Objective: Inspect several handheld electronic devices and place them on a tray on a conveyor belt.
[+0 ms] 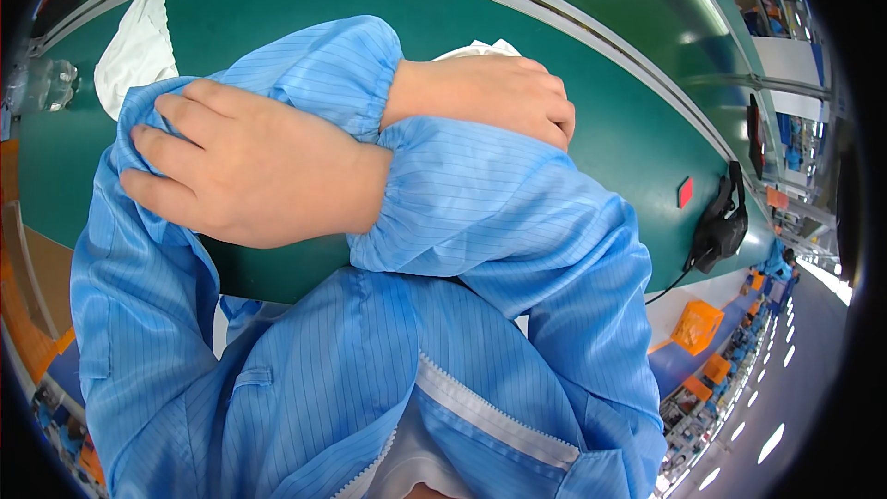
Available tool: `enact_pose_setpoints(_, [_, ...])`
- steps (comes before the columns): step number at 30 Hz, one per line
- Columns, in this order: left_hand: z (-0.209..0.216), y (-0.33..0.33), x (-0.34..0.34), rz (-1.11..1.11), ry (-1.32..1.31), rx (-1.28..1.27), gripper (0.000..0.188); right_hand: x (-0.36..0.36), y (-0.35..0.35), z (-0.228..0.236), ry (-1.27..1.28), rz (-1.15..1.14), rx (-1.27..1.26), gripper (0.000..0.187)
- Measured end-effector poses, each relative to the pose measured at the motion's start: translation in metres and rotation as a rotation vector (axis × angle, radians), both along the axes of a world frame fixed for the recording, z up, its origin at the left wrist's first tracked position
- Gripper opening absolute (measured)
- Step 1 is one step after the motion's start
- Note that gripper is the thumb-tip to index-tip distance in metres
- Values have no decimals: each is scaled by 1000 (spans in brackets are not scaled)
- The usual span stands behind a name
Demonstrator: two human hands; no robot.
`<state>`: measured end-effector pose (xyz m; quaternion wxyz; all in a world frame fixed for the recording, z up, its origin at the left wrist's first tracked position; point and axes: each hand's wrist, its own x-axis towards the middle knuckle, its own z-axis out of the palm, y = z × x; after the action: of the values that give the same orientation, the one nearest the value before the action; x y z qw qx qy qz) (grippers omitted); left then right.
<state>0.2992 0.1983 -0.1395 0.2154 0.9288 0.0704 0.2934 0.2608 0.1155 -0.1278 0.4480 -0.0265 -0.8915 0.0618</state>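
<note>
My forearms lie crossed in front of me in light blue, thinly striped sleeves with gathered cuffs. Reaching to the left, my right hand [249,166] rests on the left sleeve [148,120] near the elbow, its fingers curved over the fabric. My left hand [485,92] extends to the right just beyond the right sleeve [471,194]. Its fingers bend downward and are pressed together, and the fingertips are hidden. Behind that hand, part of a white cloth-like item [476,48] shows. A white crumpled cloth [137,51] lies beyond my right hand.
Under my arms is a green tabletop [610,129] with a metal strip at its far edge. At the left lies a clear plastic bottle [51,83]. To the right are a small red piece [686,192] and a black corded device [721,226]. Orange crates [696,325] stand beyond.
</note>
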Motion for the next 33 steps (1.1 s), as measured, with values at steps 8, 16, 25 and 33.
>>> enact_pose_setpoints(8, [6,-2,-4,0,8,-29,26,-1,3,-1,-8,29,9,39])
enact_pose_setpoints(16, [-8,2,4,-20,-10,29,24,4,1,4,-61,43,-14,55])
enact_pose_setpoints(25, [-7,4,0,-6,-33,31,24,2,1,6,-54,21,20,53])
enact_pose_setpoints(33, [-2,3,1,-13,3,9,24,-3,1,-3,5,-56,88,48])
